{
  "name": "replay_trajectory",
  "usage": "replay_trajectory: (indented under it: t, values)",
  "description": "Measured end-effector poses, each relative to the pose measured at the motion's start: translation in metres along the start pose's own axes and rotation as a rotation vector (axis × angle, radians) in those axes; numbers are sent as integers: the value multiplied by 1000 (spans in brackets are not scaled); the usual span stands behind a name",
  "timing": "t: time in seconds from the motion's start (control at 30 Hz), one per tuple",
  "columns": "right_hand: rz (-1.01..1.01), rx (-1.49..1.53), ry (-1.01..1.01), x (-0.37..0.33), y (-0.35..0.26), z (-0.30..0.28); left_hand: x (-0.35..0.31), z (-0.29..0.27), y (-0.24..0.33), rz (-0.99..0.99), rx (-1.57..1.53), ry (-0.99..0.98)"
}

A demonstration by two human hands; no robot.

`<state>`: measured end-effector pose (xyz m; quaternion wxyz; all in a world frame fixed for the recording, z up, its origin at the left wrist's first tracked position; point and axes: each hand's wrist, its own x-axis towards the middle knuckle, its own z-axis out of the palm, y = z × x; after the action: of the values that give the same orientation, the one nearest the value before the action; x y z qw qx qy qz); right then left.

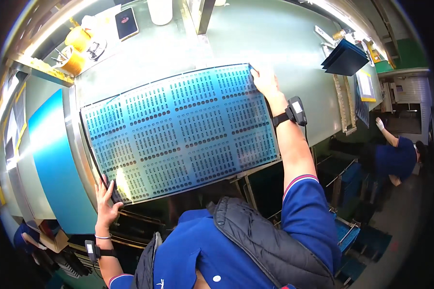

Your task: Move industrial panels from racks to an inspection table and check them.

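Note:
A large blue rectangular panel (178, 126), printed with rows of small dark marks in repeating blocks, lies tilted in front of me, partly over the pale bench (270, 29). At its lower left corner my left hand (107, 201) grips the edge, thumb at the near side and fingers along the left side. The upper right corner is held by my right hand (266, 83); some of its fingers are hidden behind the panel. A dark band-mounted device (296, 110) sits on my right wrist, and another (91, 249) on my left.
Left of the panel stands a plain blue sheet (58, 164). Yellow tape rolls (72, 59) and a phone (126, 24) lie at the back left, near a white cylinder (160, 12). Dark panels (346, 59) rest at the right. Another person (395, 156) is in the right aisle, beside racks (349, 185).

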<state>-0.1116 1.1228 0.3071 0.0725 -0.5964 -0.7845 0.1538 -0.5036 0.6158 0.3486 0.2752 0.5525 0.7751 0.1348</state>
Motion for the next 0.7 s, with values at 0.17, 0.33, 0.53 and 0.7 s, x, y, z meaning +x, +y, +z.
replay_trajectory:
  t: [0.17,0.33,0.53,0.7]
  values:
    - [-50,-64,38,3,14,9,3,-1,-1,-10,16,-15]
    - [-95,-161,105,0,8,9,3,-5,0,-24,5,-22]
    - [-260,-434,232,-12,-31,14,-26,-5,-8,66,329,16]
    - [-303,-311,434,-18,16,34,-16,18,42,-139,557,31]
